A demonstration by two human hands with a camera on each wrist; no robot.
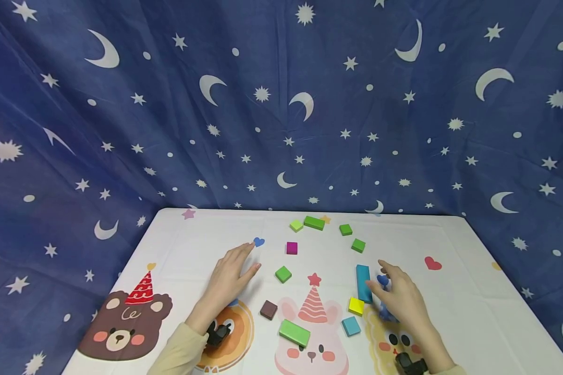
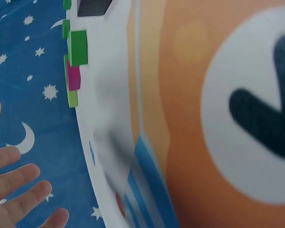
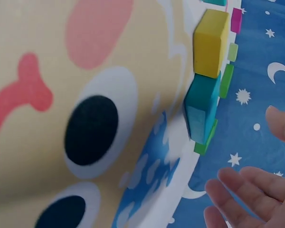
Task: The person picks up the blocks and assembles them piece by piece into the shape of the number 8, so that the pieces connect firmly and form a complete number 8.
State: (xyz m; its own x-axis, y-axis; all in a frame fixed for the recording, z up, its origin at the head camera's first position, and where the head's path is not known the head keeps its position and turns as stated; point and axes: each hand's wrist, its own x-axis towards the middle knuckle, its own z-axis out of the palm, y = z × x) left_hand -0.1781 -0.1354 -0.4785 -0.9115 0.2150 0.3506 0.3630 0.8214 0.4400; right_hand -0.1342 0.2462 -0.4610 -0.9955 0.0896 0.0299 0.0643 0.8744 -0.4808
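Note:
My left hand (image 1: 227,278) is over the left half of the table with fingers extended and nothing in them; a small green block (image 1: 283,274) and a dark brown block (image 1: 268,310) lie to its right. On the other side my right hand (image 1: 401,297) holds nothing, its fingers loosely spread. Closest to its thumb is a long blue block (image 1: 363,284), with a yellow block (image 1: 356,306) and a small light-blue block (image 1: 351,326) lying just nearer the front. In the right wrist view the yellow block (image 3: 211,42) and the blue block (image 3: 202,107) stand out beyond the printed cloth.
A long green block (image 1: 294,333) lies at the front middle. Farther back are a magenta block (image 1: 292,248), a lime block (image 1: 296,225), a green bar (image 1: 314,223) and two small green blocks (image 1: 345,229). A blue star-and-moon curtain (image 1: 281,114) hangs behind the white printed tablecloth (image 1: 178,250).

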